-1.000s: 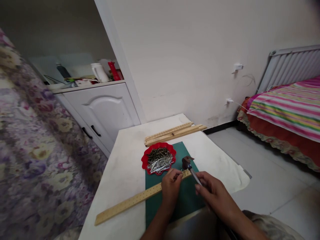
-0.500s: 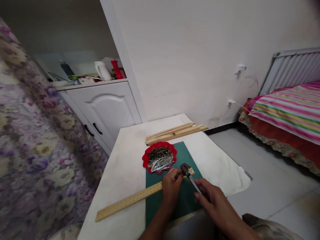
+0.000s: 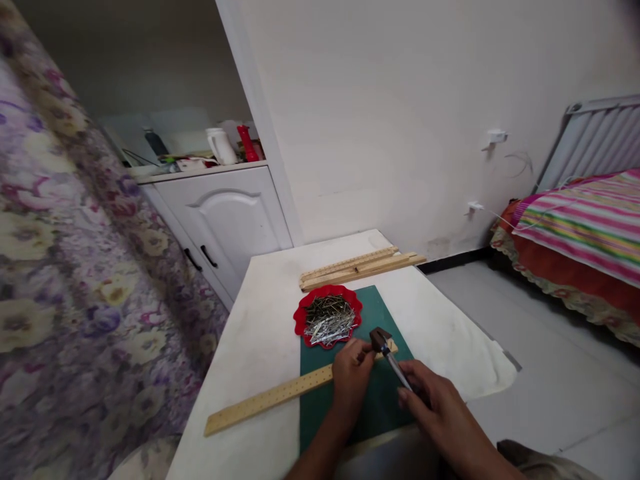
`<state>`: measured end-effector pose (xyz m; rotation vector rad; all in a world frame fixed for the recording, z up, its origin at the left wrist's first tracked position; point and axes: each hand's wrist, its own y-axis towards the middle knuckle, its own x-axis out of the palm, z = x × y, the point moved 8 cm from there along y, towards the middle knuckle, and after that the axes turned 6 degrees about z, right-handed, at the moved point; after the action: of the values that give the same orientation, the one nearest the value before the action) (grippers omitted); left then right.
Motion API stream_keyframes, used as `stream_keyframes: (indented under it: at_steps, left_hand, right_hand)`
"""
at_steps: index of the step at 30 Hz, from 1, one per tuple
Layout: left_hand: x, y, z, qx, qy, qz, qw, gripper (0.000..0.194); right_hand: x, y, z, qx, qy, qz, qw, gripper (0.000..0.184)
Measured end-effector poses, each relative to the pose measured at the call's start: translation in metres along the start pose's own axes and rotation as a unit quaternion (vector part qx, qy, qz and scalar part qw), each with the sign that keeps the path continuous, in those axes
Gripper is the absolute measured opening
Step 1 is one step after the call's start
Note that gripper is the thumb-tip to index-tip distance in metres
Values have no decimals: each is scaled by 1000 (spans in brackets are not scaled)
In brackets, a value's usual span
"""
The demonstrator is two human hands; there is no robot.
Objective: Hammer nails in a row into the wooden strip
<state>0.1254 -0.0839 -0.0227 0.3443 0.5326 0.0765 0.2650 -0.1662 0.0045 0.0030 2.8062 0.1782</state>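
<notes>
In the head view, the right hand [image 3: 435, 397] is closed around the handle of a claw hammer [image 3: 393, 362], whose dark head hangs over the far part of a wooden strip [image 3: 270, 398] with rows of small dots. The hand grips below the head, probably so that short, controlled blows are possible.

The left hand [image 3: 353, 373] rests over the same strip, its thumb and fingers drawn near each other just beside the hammer head. I cannot tell if something is pinched there. It seems to lie so in order to keep the strip steady.

The strip passes under the left hand: its longer part reaches out to the left over the white table [image 3: 240, 360], and its short end shows beyond the hammer head, ahead of the right hand. The green mat [image 3: 383, 400] under this end perhaps protects the table.

The red scalloped dish [image 3: 300, 321] of nails [image 3: 327, 320] stands just beyond the left hand, presumably for easy reach. More wooden strips [image 3: 360, 268] lie farther back.
</notes>
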Motion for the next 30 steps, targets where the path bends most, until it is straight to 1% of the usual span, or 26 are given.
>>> stream_keyframes:
  at_steps: [3,5,6,7,9,12,14,15,17,19,21,24,26,30]
  left_hand:
    - [-3,-3,0,4,-15,-15,1000,11]
    - [-12,-3,1,13,-13,-18,1000,11]
    - [-20,-2,2,20,-5,-15,1000,12]
    - [-30,1,2,27,7,-7,1000,13]
    - [-56,12,-2,34,47,28,998,16]
    - [-100,36,-15,31,145,110,983,17]
    - [-114,52,-24,35,233,119,964,18]
    - [-116,60,-30,29,272,106,956,18]
    - [-113,70,-42,14,324,73,943,16]
    - [-107,76,-50,4,344,47,938,15]
    - [-104,77,-54,-2,347,40,937,15]
    - [-103,74,-54,-8,329,42,943,13]
    - [-104,71,-52,0,306,48,951,12]
    - [-109,63,-45,24,213,82,973,14]
  right_hand:
    - [-1,3,-2,1,44,5,999,26]
    - [-4,7,-3,12,72,18,997,29]
    - [-4,8,-4,17,86,23,996,30]
    - [-4,10,-5,20,99,25,995,31]
    - [-2,13,-6,22,120,21,992,32]
    - [3,16,-7,15,122,12,992,32]
    - [6,17,-7,7,114,9,993,31]
    - [6,18,-7,3,110,8,994,30]
    - [8,18,-8,-3,108,5,994,28]
    - [8,18,-9,-2,106,5,994,27]
    - [7,18,-11,2,103,7,995,27]
    - [6,19,-15,4,100,13,995,25]
    - [7,20,-15,6,112,16,994,23]
    - [14,22,-6,50,151,7,987,24]
